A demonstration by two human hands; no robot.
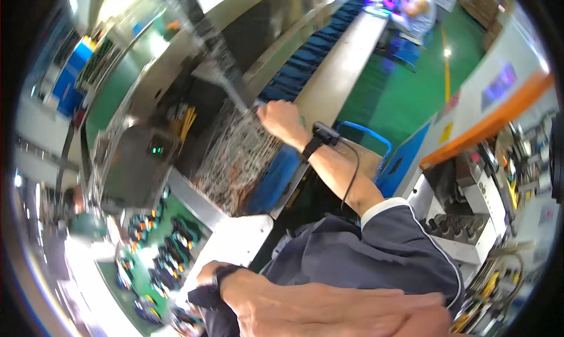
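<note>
My right hand (283,121) reaches forward with its fingers curled closed, beside the lower end of a long grey bar (220,55) that looks wrapped in clear plastic. What those fingers hold, if anything, is hidden. Below them lies a heap of thin tangled pale strands or scraps (235,155) in an open machine bay. Close to my body, my left hand (317,307) stretches to the right, slightly blurred, fingers extended and nothing visible in it. Dark straps circle both wrists.
A blue-edged conveyor (329,78) runs away to the far right, where a person (418,14) sits. On the right stands a cabinet with an orange edge (487,119) and a knob panel (458,226). Several dark coiled parts (170,255) lie at the lower left.
</note>
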